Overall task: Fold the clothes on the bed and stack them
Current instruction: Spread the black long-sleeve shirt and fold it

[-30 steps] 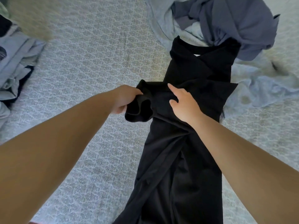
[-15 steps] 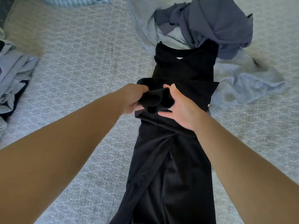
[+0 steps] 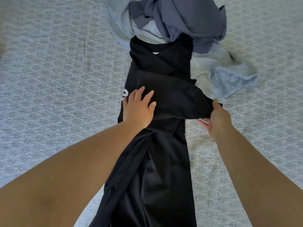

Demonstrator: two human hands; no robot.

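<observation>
We are looking down at a bed [image 3: 62, 82] covered in a pale blue-grey patterned spread that is filling the whole view. A black shirt [image 3: 157, 169] is lying lengthwise down the middle of it, running from the near edge of the view up toward the far side, with its sides already folded inward into a long narrow strip and a bit of white print showing at its left edge. At the far end, the shirt's collar is touching a loose pile [image 3: 185, 22] of unfolded clothes, slate-blue cloth heaped over lighter blue cloth that is spreading out to the right. Our two bare arms are reaching in from the bottom corners. Our left hand [image 3: 138, 108] is lying flat on the shirt, fingers straight and spread, pressing the left side of the fold down. Our right hand [image 3: 216, 117] is pinching the sleeve [image 3: 185, 99] end, thumb on top and fingers curled beneath, holding it out past the shirt's right edge.
</observation>
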